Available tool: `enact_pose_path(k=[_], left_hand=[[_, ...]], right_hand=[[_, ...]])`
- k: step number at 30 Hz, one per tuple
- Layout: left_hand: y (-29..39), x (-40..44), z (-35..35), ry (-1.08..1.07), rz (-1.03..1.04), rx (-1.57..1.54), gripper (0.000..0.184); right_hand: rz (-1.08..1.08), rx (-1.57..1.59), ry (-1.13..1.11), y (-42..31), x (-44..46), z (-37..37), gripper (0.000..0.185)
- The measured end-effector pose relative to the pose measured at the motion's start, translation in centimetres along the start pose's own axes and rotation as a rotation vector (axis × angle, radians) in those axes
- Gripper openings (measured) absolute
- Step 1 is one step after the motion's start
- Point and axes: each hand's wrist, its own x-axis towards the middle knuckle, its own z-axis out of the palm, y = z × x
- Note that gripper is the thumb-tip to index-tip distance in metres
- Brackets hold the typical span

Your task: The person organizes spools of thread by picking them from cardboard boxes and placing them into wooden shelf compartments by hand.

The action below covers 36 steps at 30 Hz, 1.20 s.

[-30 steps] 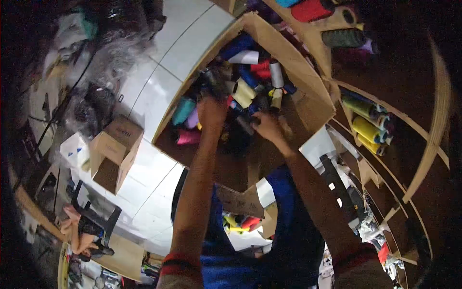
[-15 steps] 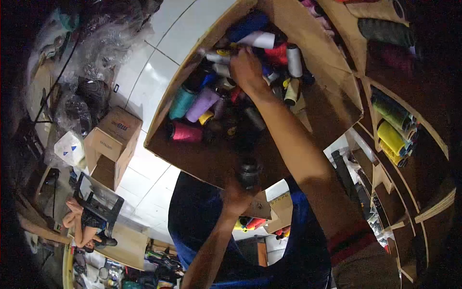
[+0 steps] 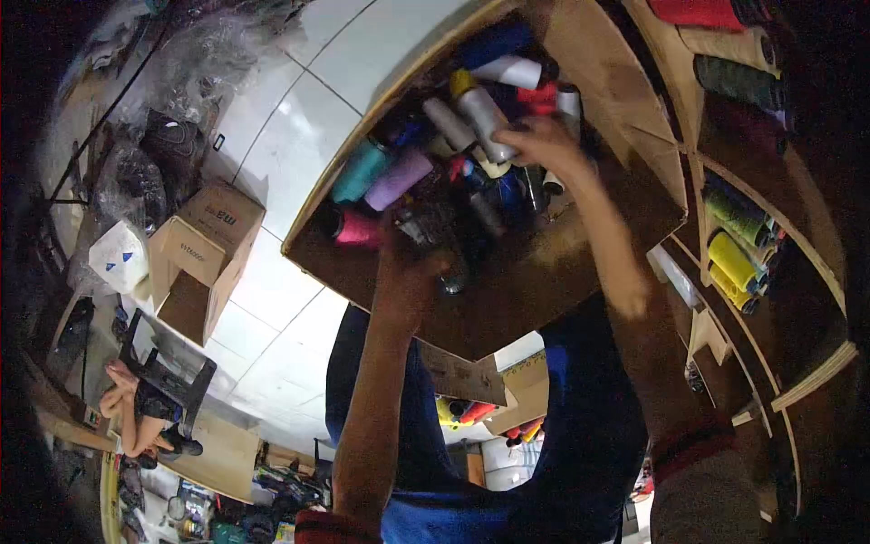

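A large cardboard box point(image 3: 535, 313) in front of me holds many thread spools in mixed colours. My right hand point(image 3: 548, 150) is inside it, fingers closed on the lower end of a grey thread spool point(image 3: 485, 116) with a yellow end. Close by lie another grey spool, a white spool point(image 3: 509, 70) and a red spool point(image 3: 538, 98). My left hand point(image 3: 412, 283), in shadow inside the box's near side, is closed around a dark thread spool point(image 3: 453, 270). Beyond it are a purple spool point(image 3: 399, 179), a teal spool point(image 3: 360, 170) and a pink spool point(image 3: 358, 227).
Wooden shelves point(image 3: 816, 240) with yellow and green spools point(image 3: 732, 257) stand at the right. On the tiled floor to the left is an open carton point(image 3: 195, 258), near plastic wrapping point(image 3: 195, 82). A seated person point(image 3: 145, 412) is at the lower left.
My right hand has moved right and nearer, bringing the grey spool with it. My left hand has gone from the box's near edge further inside, with the dark spool.
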Motion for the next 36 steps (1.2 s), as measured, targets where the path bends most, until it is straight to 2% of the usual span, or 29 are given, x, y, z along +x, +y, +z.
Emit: enact_pose_path(k=[2, 4, 7, 8, 9, 10, 11, 14, 15, 16, 19, 21, 22, 23, 24, 25, 28, 33, 35, 36], left_hand=[[0.4, 0.1, -0.2, 0.062, -0.033, -0.029, 0.077], [0.8, 0.2, -0.1, 0.159, -0.063, -0.024, 0.073], [0.3, 0.3, -2.3, -0.088, 0.15, 0.464, 0.077], [0.3, 0.3, -1.8, -0.084, 0.004, 0.033, 0.067], [0.3, 0.4, -1.4, -0.024, -0.128, -0.402, 0.064], [1.1, 0.1, -2.1, -0.061, -0.207, -0.652, 0.068], [0.0, 0.5, -4.3, -0.47, -0.2, -0.883, 0.07], [0.8, -1.0, -6.2, -0.02, -0.268, -0.322, 0.09], [1.7, -0.5, -6.0, -0.157, -0.176, -0.385, 0.092], [1.9, -0.3, -6.0, -0.175, -0.159, -0.445, 0.093], [2.4, -0.3, -7.0, -0.216, -0.17, -0.632, 0.094], [2.0, -0.7, -8.1, -0.236, -0.155, -0.77, 0.09], [1.5, -1.1, -9.0, -0.244, -0.146, -0.838, 0.088], [0.5, -1.7, -10.8, -0.121, -0.051, -0.771, 0.08], [-1.1, -2.2, -13.3, -0.157, -0.009, -0.83, 0.088], [-1.6, -2.1, -14.4, -0.144, 0.042, -0.832, 0.087], [-0.9, -1.9, -14.8, -0.113, 0.122, -0.814, 0.086], [-0.6, -1.9, -15.3, -0.093, 0.16, -0.775, 0.084], [-0.5, -2.1, -15.2, -0.09, 0.167, -0.763, 0.084], [-0.5, -2.0, -15.2, -0.091, 0.171, -0.764, 0.083]], right_hand=[[-0.02, 0.317, -0.081, -1.0, -6.8, -0.2, 0.066], [-0.15, 0.361, -0.023, 0.7, -10.6, 3.6, 0.072], [-0.419, 0.264, 0.141, -1.8, -15.8, 9.1, 0.078], [-0.565, 0.112, 0.294, -3.0, -16.8, 10.8, 0.079], [-0.448, 0.021, 0.247, -4.8, -17.6, 11.6, 0.077], [-0.326, -0.061, 0.202, -6.5, -18.3, 12.2, 0.075], [-0.33, -0.037, 0.278, -6.9, -18.8, 13.8, 0.073], [-0.427, 0.018, 0.37, -7.4, -18.5, 15.8, 0.063], [-0.492, 0.029, 0.325, -7.5, -18.1, 14.3, 0.056], [-0.557, 0.037, 0.271, -7.3, -17.7, 13.1, 0.05], [-0.162, 0.552, -0.156, -5.8, -15.6, 10.8, 0.034], [0.006, 0.957, 0.002, -3.5, -12.4, 10.8, 0.027], [-0.022, 0.819, 0.153, -1.5, -9.7, 11.1, 0.026], [-0.043, 0.68, 0.3, 0.9, -7.7, 12.5, 0.024], [-0.059, 0.404, 0.358, 3.8, -6.5, 15.7, 0.029], [-0.084, 0.126, 0.419, 6.8, -4.8, 18.9, 0.037], [-0.462, -0.145, 0.472, 7.5, -3.4, 20.0, 0.059], [-0.182, 0.194, 0.378, 9.3, 0.5, 25.2, 0.061], [-0.024, 0.277, 0.335, 6.0, -0.5, 22.2, 0.055], [-0.007, 0.424, 0.294, 6.0, -0.1, 22.2, 0.052]])
